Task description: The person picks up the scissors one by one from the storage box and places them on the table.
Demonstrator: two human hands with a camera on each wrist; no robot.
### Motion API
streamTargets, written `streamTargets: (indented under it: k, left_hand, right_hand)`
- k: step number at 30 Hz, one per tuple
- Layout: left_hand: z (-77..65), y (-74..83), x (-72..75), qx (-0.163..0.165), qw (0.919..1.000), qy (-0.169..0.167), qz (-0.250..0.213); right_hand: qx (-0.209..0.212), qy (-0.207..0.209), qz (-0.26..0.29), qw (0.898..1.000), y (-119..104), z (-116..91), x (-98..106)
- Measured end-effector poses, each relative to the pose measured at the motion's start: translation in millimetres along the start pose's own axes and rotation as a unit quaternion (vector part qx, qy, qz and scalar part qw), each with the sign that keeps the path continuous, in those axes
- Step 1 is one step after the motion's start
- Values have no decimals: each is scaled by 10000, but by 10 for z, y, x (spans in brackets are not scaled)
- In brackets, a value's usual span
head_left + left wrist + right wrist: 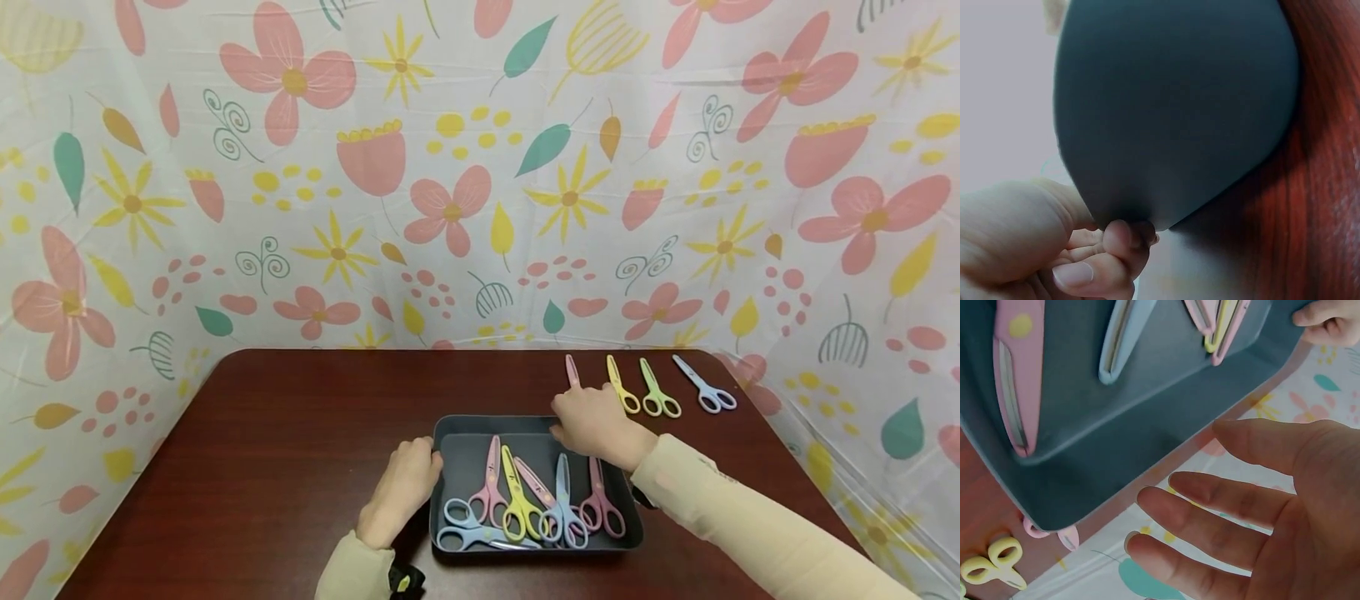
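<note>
On the table (300, 467), tray (462, 454), long axis crosswise, left hand (405, 478) apparently gripping it, right hand (602, 427) loose.

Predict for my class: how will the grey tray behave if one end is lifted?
The grey tray would probably feel stiff, as its walls show no sag. The scissors lying loose inside would likely slide toward the lower end. Broad and shallow, it seems unlikely to roll.

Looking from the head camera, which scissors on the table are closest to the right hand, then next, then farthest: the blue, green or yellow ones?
Nearest to the right hand first:
1. Yellow scissors, just to its right.
2. Green scissors, in the middle of these three.
3. Blue scissors, farthest over on the right.
</note>
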State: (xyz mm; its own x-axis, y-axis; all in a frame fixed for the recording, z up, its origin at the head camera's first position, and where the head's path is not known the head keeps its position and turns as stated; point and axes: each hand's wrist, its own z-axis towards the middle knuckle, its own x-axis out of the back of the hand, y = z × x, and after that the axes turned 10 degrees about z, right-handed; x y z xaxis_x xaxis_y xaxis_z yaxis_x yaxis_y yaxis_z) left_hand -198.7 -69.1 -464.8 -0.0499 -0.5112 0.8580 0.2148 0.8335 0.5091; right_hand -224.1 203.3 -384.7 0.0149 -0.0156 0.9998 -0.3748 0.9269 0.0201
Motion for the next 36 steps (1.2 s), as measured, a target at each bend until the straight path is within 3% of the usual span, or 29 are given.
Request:
streamTargets:
  k: [8,15,25,36]
  left_hand:
    - [1,0,7,-29,9999,128,48]
    - [21,-19,-27,-80,9996,228,148]
    - [7,-20,-21,-20,9999,83,61]
    - [4,-11,-20,-52,10000,-7,-10]
  right_hand:
    - [135,221,233,9994,18,-253,5]
    - [318,407,74,9986,43,-502,-87]
    - [286,-116,252,9992,0,-767,-289]
    - [321,-456,-333,9979,-41,-856,-450]
